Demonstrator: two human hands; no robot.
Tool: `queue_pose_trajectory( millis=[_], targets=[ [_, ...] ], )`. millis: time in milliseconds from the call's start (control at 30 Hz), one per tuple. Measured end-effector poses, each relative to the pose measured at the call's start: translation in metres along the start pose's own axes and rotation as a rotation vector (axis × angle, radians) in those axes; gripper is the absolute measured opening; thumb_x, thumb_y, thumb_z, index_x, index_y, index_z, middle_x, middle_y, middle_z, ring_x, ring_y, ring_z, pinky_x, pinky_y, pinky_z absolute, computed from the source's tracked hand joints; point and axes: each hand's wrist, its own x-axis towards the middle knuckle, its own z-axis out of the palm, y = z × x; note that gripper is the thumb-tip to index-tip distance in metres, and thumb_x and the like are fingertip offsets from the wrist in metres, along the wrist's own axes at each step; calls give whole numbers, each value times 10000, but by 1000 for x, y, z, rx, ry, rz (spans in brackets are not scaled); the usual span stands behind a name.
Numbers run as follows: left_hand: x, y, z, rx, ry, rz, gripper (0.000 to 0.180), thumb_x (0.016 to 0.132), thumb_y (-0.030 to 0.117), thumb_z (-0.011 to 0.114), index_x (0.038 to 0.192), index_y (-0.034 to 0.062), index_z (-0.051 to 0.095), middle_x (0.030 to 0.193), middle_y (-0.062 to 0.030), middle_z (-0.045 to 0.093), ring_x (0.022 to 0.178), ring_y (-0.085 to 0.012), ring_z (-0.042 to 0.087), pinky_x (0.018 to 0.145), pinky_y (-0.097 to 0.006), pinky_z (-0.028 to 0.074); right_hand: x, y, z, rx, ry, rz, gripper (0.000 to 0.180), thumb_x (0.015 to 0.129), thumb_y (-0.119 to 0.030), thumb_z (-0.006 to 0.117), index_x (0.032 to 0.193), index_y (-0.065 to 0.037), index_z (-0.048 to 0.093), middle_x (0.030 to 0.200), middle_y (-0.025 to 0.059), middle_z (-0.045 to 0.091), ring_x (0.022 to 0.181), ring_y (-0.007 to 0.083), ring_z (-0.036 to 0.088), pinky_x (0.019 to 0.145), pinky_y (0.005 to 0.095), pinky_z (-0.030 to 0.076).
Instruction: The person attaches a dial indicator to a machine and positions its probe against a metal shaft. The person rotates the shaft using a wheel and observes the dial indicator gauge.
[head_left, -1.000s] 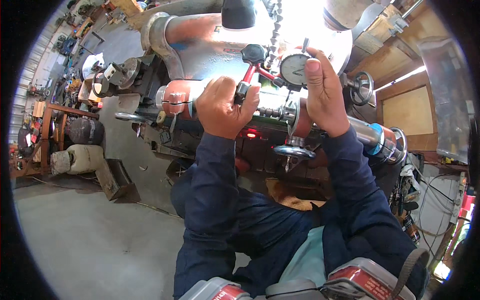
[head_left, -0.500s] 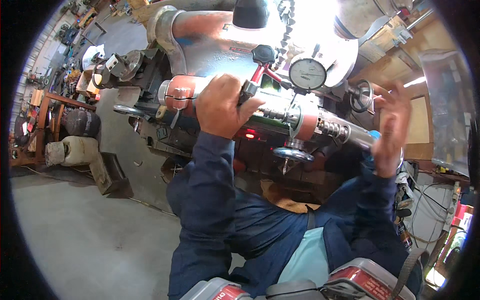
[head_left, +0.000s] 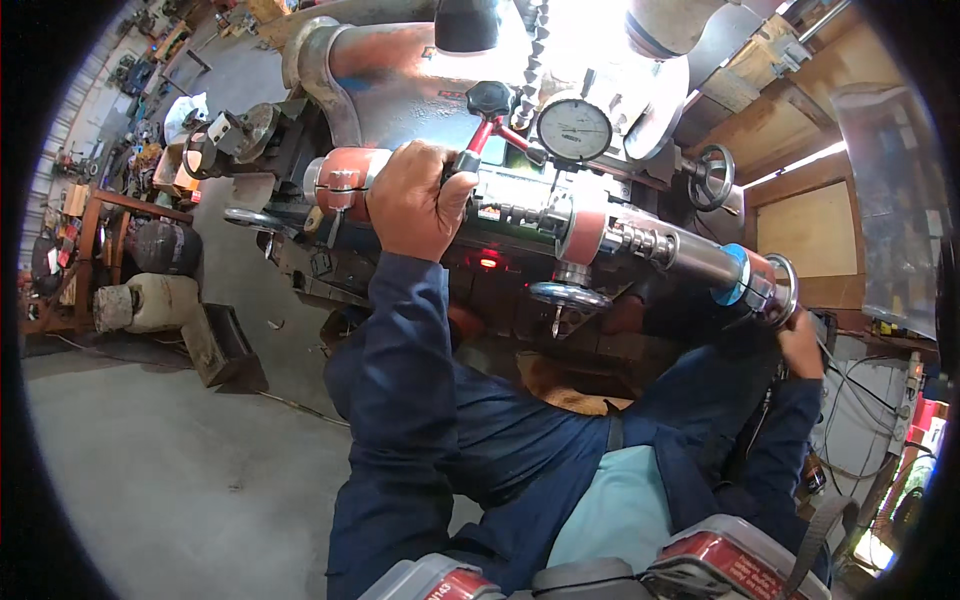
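My left hand (head_left: pixel 418 200) is closed over the machine's horizontal shaft area, beside the foot of a red jointed indicator arm (head_left: pixel 482 135). Its palm hides what the fingers grip. That arm has a black knob (head_left: pixel 490 98) at its joint and reaches to a round white dial indicator (head_left: pixel 575 130). At the right end of the steel spindle (head_left: pixel 700 258), my right hand (head_left: pixel 800 348) grips the rim of a chrome handwheel (head_left: pixel 790 288); part of its fingers is hidden behind the wheel. A blue ring (head_left: pixel 735 274) sits just inboard of that wheel.
Below the spindle another chrome handwheel (head_left: pixel 570 295) sticks out toward my lap. A smaller handwheel (head_left: pixel 712 177) stands farther back at right. A black lamp (head_left: pixel 467 25) hangs over the bright machine body. Clear panels (head_left: pixel 890 200) hang at far right.
My right hand has come down from above the spindle's right end to the chrome handwheel there. My left hand stays by the red arm; the view has shifted slightly.
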Motion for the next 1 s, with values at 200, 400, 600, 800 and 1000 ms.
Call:
queue_pose_trajectory(
  millis=[200, 400, 600, 800, 1000],
  targets=[
    [2, 3, -1, -11, -3, 9, 570, 963, 578, 481, 832, 37, 603, 741, -117, 570, 688, -321, 586, 605, -410, 450, 26, -28, -31, 489, -42, -68, 155, 951, -82, 575, 1045, 27, 632, 968, 35, 664, 863, 85, 612, 778, 218, 470],
    [0, 0, 6, -32, 29, 22, 595, 972, 585, 457, 819, 28, 601, 731, -126, 568, 667, -330, 582, 598, -407, 448, 52, 36, 7, 346, -49, -123, 162, 919, -105, 592, 950, 27, 681, 838, 26, 679, 829, 83, 616, 733, 240, 473],
    [-1, 3, -3, 21, 47, 22, 645, 1011, 559, 359, 831, -2, 620, 723, -140, 579, 680, -315, 608, 635, -389, 460, 20, -48, -47, 83, -332, 36, 236, 930, -184, 603, 977, 26, 700, 860, 69, 718, 827, 112, 626, 759, 286, 488],
    [5, 7, 4, -11, 42, -2, 451, 994, 394, 453, 855, 2, 628, 794, -157, 632, 739, -346, 634, 676, -404, 494, 42, 48, 17, 43, 129, -258, 200, 911, -165, 647, 915, 31, 685, 852, 121, 703, 850, 187, 658, 827, 331, 503],
    [-8, -27, -8, 267, 49, 269, 370, 970, 307, 440, 907, 30, 676, 876, -130, 670, 769, -293, 638, 717, -404, 507, 24, -52, -31, 107, 117, -245, 276, 934, -223, 613, 1051, 10, 706, 977, 176, 712, 884, 257, 679, 808, 353, 514]
  ],
)
